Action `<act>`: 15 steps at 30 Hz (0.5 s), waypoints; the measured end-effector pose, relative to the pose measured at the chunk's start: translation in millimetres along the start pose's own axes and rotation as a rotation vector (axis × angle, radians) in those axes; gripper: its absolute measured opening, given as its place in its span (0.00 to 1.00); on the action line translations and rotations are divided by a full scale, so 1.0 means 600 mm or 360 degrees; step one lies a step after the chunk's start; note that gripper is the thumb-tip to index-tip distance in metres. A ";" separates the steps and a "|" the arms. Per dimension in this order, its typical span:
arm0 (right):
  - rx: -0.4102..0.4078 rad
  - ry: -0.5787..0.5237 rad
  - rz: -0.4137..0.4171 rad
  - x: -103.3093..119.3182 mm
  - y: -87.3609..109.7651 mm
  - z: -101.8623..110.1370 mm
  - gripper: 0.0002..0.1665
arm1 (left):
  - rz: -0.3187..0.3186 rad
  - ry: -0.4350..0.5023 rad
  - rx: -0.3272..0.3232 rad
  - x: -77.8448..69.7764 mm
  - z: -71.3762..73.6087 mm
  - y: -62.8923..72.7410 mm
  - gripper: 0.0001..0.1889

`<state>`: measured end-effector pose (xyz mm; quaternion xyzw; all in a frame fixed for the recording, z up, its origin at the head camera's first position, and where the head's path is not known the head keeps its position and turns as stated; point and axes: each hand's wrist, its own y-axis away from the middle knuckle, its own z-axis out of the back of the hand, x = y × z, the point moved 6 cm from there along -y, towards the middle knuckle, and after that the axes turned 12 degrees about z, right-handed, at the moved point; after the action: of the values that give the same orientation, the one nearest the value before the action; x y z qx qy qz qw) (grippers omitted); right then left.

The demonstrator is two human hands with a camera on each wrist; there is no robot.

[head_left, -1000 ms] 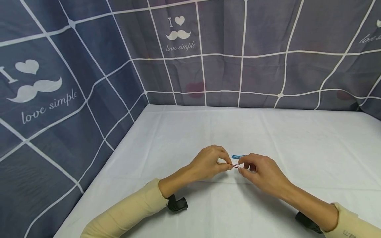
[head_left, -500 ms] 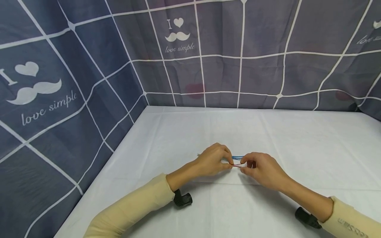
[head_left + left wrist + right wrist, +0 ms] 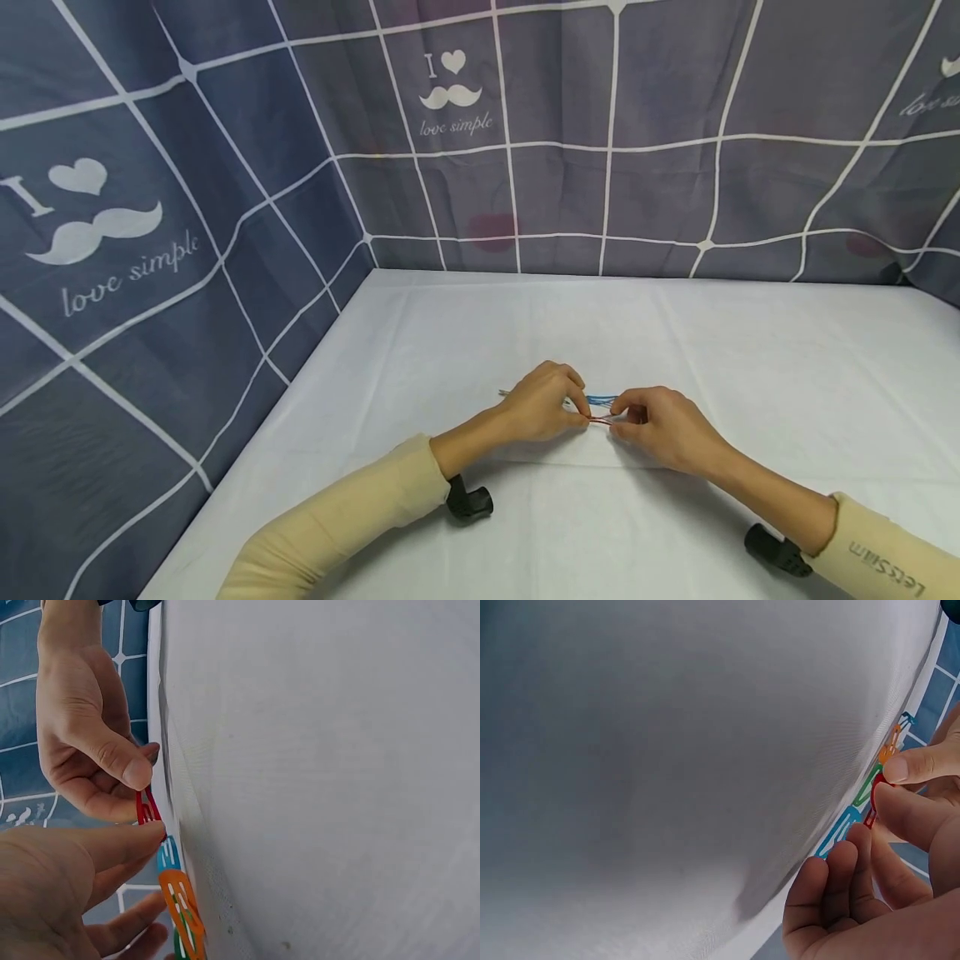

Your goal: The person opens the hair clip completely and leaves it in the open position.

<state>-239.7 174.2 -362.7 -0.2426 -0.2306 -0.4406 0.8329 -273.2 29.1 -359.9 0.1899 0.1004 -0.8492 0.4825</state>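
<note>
Between my hands is a small red snap hair clip (image 3: 601, 420), its two strips parted in the head view. My left hand (image 3: 542, 405) pinches one end with thumb and finger. At the other end, my right hand (image 3: 670, 430) pinches the clip between thumb and fingertips. In the left wrist view the red clip (image 3: 147, 805) spans from one hand to the other, its ends covered by fingers. Fingertips hide much of it in the right wrist view, where a red strip (image 3: 877, 786) shows.
Behind the hands, a blue hair clip (image 3: 601, 400) lies on the white cloth (image 3: 480, 325). An orange clip (image 3: 182, 906) and a green clip (image 3: 867, 785) lie in line with it, partly hidden by my left hand. A dark checked curtain (image 3: 562, 192) stands behind the table.
My left hand and sleeve have shifted slightly right, and my right hand a little right too. More of the blue clip's strips shows between the hands. Both hands keep pinching the red clip.
</note>
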 end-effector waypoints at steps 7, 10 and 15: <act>0.0013 0.0005 0.0002 -0.005 0.000 -0.006 0.08 | 0.0045 0.0001 0.0026 0.003 -0.006 -0.002 0.03; 0.0014 0.0011 0.0006 -0.005 0.000 -0.006 0.08 | 0.0054 0.0001 0.0038 0.005 -0.007 -0.002 0.02; 0.0013 0.0030 0.0028 -0.003 0.001 -0.006 0.08 | 0.0057 0.0010 0.0056 0.008 -0.007 -0.004 0.01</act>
<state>-239.7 173.5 -366.7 -0.2370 -0.2223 -0.4347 0.8399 -276.6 28.1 -365.8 0.2028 0.0835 -0.8415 0.4937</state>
